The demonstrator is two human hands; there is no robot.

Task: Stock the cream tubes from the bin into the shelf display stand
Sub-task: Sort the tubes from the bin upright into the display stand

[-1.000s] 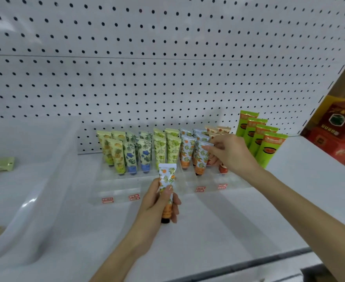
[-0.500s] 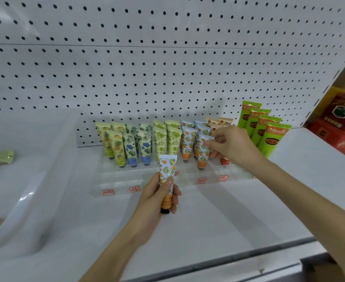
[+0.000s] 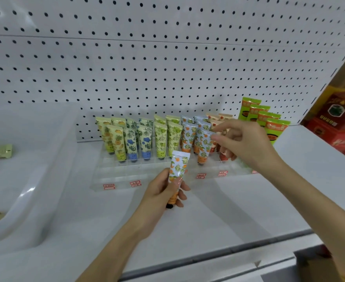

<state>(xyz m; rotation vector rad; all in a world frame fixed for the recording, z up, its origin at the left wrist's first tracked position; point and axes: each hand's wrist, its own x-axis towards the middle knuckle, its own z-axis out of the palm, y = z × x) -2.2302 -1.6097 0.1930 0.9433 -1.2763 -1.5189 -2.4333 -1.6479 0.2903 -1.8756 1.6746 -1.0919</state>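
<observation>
One head-worn wide-angle view looks forward and down, close over the shelf (image 3: 249, 200), display stand (image 3: 126, 173) at twelve o'clock.

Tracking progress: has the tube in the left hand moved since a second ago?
Yes: the tube shifted right along the display stand, toward the orange tubes.

The pegboard back panel (image 3: 167, 68) looks like white painted metal, matt and punched with holes. The shelf (image 3: 249, 200) is smooth white with a faint sheen. The display stand (image 3: 126, 176) is clear glossy acrylic. The bin (image 3: 31, 190) is glossy white plastic. The cream tube (image 3: 177, 165) is printed plastic with a satin sheen. The red boxes (image 3: 338, 119) look like glossy card.
</observation>
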